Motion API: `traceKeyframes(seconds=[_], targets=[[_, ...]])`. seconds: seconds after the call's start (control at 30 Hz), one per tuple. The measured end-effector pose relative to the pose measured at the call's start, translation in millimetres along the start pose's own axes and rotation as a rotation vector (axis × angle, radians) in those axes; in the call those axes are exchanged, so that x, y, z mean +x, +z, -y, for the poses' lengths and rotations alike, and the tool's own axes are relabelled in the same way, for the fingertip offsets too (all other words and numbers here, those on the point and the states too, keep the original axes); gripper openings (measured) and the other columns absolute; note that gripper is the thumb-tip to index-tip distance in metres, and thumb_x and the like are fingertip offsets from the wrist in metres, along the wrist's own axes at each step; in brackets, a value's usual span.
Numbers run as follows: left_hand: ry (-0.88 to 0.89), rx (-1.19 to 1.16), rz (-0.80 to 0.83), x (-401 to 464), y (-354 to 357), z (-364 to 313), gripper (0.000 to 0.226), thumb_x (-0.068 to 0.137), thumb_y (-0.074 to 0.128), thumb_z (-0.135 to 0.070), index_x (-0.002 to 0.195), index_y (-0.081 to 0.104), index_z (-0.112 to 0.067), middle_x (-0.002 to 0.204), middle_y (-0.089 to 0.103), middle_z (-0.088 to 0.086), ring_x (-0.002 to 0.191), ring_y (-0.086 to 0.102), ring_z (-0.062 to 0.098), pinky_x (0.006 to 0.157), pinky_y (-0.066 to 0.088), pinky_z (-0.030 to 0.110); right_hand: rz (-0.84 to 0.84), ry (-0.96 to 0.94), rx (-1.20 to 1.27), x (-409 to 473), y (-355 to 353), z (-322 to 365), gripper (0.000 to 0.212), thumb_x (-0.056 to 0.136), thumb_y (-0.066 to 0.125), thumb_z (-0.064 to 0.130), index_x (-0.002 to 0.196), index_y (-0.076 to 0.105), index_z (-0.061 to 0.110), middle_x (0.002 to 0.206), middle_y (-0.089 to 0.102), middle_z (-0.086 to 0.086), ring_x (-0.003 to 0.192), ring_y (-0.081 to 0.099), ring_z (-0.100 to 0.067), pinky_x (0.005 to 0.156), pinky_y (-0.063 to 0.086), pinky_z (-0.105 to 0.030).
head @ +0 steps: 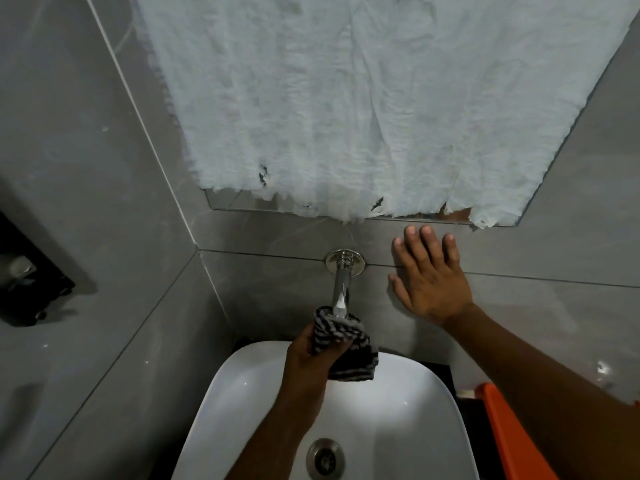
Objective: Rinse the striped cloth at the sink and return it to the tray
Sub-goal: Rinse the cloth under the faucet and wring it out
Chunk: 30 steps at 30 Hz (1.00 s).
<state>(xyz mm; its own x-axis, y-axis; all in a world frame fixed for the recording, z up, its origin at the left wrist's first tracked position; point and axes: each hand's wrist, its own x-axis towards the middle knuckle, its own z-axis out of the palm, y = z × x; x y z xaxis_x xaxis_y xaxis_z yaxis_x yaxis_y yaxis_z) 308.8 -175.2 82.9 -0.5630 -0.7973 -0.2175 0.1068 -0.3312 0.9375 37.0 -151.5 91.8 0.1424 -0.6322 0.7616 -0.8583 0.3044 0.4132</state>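
Observation:
My left hand [311, 355] is shut on the striped cloth [346, 348], a black-and-grey bunched rag held up against the mouth of the chrome tap [341, 285]. The cloth hangs over the back of the white sink [242, 403]. No running water is visible. My right hand [429, 275] lies flat and open against the grey wall tile to the right of the tap, fingers spread, holding nothing. An orange tray [509, 438] edge shows at the lower right, partly hidden behind my right forearm.
A mirror covered with torn white paper [346, 98] hangs above the tap. A black holder [27, 271] is fixed to the left wall. The sink drain [325, 459] sits at the bottom centre. Grey tiled walls close in on the left and back.

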Motion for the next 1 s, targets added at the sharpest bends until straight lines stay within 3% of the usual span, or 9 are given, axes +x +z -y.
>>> traceKeyframes(seconds=[0.07, 0.13, 0.33, 0.5, 0.6, 0.77, 0.83, 0.9, 1.0], targets=[[-0.06, -0.041, 0.087, 5, -7, -5, 0.052, 0.071, 0.076, -0.029, 0.12, 0.068, -0.012, 0.121, 0.073, 0.016, 0.114, 0.067, 0.032, 0.103, 0.051, 0.053, -0.001, 0.004, 0.0, 0, 1, 0, 0.079, 0.091, 0.053, 0.047, 0.154, 0.022, 0.009, 0.167, -0.015, -0.008, 0.154, -0.013, -0.027, 0.123, -0.005, -0.05], [-0.09, -0.017, 0.161, 16, -12, -16, 0.054, 0.069, 0.079, -0.04, 0.117, 0.072, -0.015, 0.122, 0.073, 0.012, 0.117, 0.066, 0.031, 0.105, 0.05, 0.051, -0.011, 0.006, 0.005, 0, 3, 1, 0.079, 0.09, 0.053, 0.047, 0.153, 0.025, 0.009, 0.167, -0.015, -0.008, 0.154, -0.013, -0.027, 0.123, -0.005, -0.05], [-0.363, -0.074, 0.18, 73, 19, -76, 0.038, 0.077, 0.077, -0.041, 0.097, 0.077, -0.009, 0.087, 0.081, 0.01, 0.075, 0.077, 0.024, 0.057, 0.06, 0.03, -0.039, 0.003, 0.007, -2, 8, 0, 0.082, 0.09, 0.052, 0.048, 0.154, 0.019, 0.009, 0.168, -0.014, -0.008, 0.154, -0.012, -0.027, 0.123, -0.004, -0.051], [-0.322, 0.202, 0.159, 84, 20, -89, 0.056, 0.07, 0.082, -0.047, 0.108, 0.075, -0.007, 0.104, 0.08, 0.011, 0.093, 0.075, 0.028, 0.089, 0.057, 0.042, -0.04, -0.005, 0.011, -2, 10, -1, 0.085, 0.09, 0.052, 0.048, 0.156, 0.013, 0.011, 0.167, -0.015, -0.008, 0.154, -0.014, -0.027, 0.123, -0.006, -0.051], [-0.231, 0.309, 0.1, 67, 16, -79, 0.059, 0.06, 0.086, -0.052, 0.1, 0.077, -0.01, 0.094, 0.082, 0.006, 0.088, 0.078, 0.024, 0.087, 0.061, 0.04, -0.022, -0.002, 0.014, -3, 10, 0, 0.089, 0.09, 0.05, 0.049, 0.158, 0.006, 0.012, 0.167, -0.017, -0.008, 0.154, -0.015, -0.027, 0.123, -0.007, -0.051], [-0.144, 0.187, 0.185, 7, -12, -35, 0.049, 0.066, 0.084, -0.044, 0.107, 0.075, -0.021, 0.109, 0.079, 0.006, 0.103, 0.074, 0.025, 0.089, 0.059, 0.041, 0.053, 0.014, 0.045, -3, 2, 0, 0.085, 0.09, 0.052, 0.047, 0.155, 0.012, 0.009, 0.166, -0.022, -0.008, 0.153, -0.019, -0.028, 0.122, -0.009, -0.052], [-0.086, 0.118, 0.121, -9, -14, -16, 0.032, 0.074, 0.082, -0.019, 0.105, 0.074, -0.025, 0.106, 0.08, 0.005, 0.099, 0.075, 0.024, 0.078, 0.062, 0.036, 0.102, 0.09, 0.091, 3, -10, 12, 0.084, 0.09, 0.056, 0.042, 0.155, 0.016, 0.008, 0.166, -0.02, -0.01, 0.153, -0.018, -0.03, 0.122, -0.006, -0.055], [-0.004, 0.125, 0.023, -16, -12, -4, 0.035, 0.074, 0.081, -0.006, 0.1, 0.074, -0.028, 0.101, 0.081, 0.0, 0.094, 0.076, 0.019, 0.074, 0.062, 0.032, 0.198, 0.263, 0.233, 1, -32, 39, 0.077, 0.091, 0.06, 0.04, 0.152, 0.026, 0.009, 0.167, 0.0, -0.017, 0.154, -0.002, -0.036, 0.123, 0.004, -0.056], [0.104, 0.183, -0.04, -21, -9, 8, 0.037, 0.072, 0.083, -0.006, 0.101, 0.072, -0.027, 0.095, 0.08, -0.01, 0.089, 0.075, 0.008, 0.071, 0.06, 0.021, 0.483, 0.738, 0.826, -28, -72, 96, 0.056, 0.094, 0.053, 0.055, 0.14, 0.046, 0.023, 0.154, 0.039, -0.016, 0.143, 0.036, -0.033, 0.116, 0.035, -0.048]])
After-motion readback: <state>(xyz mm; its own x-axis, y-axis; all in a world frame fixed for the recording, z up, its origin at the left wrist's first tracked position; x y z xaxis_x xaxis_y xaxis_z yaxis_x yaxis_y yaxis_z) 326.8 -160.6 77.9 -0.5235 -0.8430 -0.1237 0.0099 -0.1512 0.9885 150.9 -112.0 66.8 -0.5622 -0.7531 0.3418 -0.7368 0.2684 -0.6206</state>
